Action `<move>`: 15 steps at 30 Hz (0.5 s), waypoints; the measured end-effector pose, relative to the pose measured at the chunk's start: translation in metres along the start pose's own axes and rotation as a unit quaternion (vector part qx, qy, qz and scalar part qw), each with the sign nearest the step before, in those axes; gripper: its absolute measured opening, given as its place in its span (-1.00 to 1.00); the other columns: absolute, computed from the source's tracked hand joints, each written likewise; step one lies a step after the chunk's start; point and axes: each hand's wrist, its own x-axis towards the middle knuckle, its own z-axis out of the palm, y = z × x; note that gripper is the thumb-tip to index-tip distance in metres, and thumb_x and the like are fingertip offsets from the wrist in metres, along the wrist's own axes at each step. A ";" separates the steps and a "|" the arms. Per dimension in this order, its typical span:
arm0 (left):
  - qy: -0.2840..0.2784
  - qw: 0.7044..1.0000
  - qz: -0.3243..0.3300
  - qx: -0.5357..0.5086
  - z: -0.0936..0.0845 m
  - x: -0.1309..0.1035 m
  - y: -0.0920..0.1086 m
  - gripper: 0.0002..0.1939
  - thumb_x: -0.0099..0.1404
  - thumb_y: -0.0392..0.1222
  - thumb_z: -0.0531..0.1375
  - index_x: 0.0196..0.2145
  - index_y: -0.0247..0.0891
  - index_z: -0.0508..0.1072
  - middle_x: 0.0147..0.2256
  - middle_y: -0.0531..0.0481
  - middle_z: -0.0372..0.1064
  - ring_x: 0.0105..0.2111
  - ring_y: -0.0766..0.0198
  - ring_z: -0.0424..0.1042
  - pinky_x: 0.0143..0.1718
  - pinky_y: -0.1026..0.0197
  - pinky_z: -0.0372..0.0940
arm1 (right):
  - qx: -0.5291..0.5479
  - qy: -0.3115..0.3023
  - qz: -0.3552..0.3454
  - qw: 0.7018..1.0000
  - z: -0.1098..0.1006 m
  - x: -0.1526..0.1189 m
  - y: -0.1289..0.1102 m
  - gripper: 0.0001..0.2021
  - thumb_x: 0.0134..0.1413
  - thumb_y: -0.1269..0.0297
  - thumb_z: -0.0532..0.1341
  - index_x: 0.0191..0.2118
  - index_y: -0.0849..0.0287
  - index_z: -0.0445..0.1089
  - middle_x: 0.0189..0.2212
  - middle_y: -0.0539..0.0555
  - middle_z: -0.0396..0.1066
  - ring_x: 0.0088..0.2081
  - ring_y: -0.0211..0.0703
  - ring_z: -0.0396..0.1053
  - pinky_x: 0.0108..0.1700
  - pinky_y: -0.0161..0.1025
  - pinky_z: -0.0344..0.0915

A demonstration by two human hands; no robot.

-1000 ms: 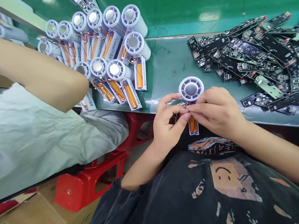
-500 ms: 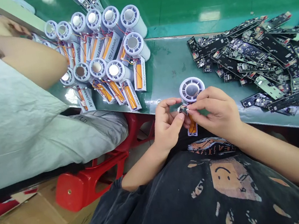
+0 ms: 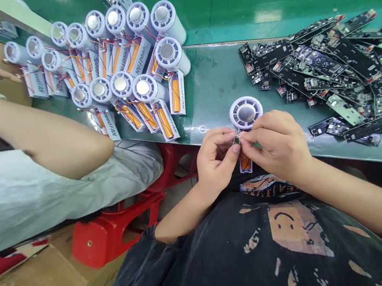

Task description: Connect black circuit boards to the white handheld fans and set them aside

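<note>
A white fan unit with a round grille lies at the near edge of the green bench; its orange battery shows below my fingers. My left hand and my right hand meet over it. Both pinch a small dark connector between thumb and fingertips, just below the grille. The wires under my fingers are hidden.
Several finished fan units with orange batteries stand in rows at the left. A heap of black circuit boards covers the right. A co-worker's arm reaches in at the left, above a red stool and a cardboard box.
My fingers have closed tighter on the small connector above the battery. The co-worker's arm has swung down and towards me, uncovering more fan units at the far left.
</note>
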 end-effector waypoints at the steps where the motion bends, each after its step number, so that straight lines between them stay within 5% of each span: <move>1: 0.001 1.000 0.000 0.000 0.001 0.000 0.000 -0.85 0.35 -0.25 0.25 -0.11 -0.15 0.49 -0.12 0.00 0.39 -0.16 0.35 0.47 -0.22 0.32 0.47 | -0.004 0.010 -0.005 1.000 0.001 -0.001 0.000 -0.72 0.22 0.37 0.19 -0.54 0.11 0.38 -0.48 0.06 0.38 -0.39 -0.15 0.27 -0.33 -0.12 0.15; 7: 0.008 1.000 -0.021 0.001 0.001 0.000 -0.001 -0.88 0.35 -0.24 0.25 -0.14 -0.16 0.49 -0.13 -0.01 0.39 -0.14 0.33 0.48 -0.22 0.31 0.49 | -0.025 0.007 -0.018 1.000 0.003 -0.004 -0.001 -0.76 0.24 0.37 0.18 -0.47 0.10 0.46 -0.48 0.04 0.41 -0.38 -0.16 0.31 -0.31 -0.13 0.19; 15: -0.028 0.994 -0.060 -0.090 -0.003 -0.001 0.001 -0.85 0.37 -0.26 0.24 -0.11 -0.11 0.49 -0.11 0.04 0.36 -0.43 0.47 0.50 -0.53 0.41 0.47 | 0.147 -0.034 0.031 0.988 -0.006 0.001 0.011 -0.89 0.19 0.36 0.25 -0.28 0.11 0.56 -0.37 0.06 0.50 -0.31 -0.17 0.44 -0.25 -0.17 0.38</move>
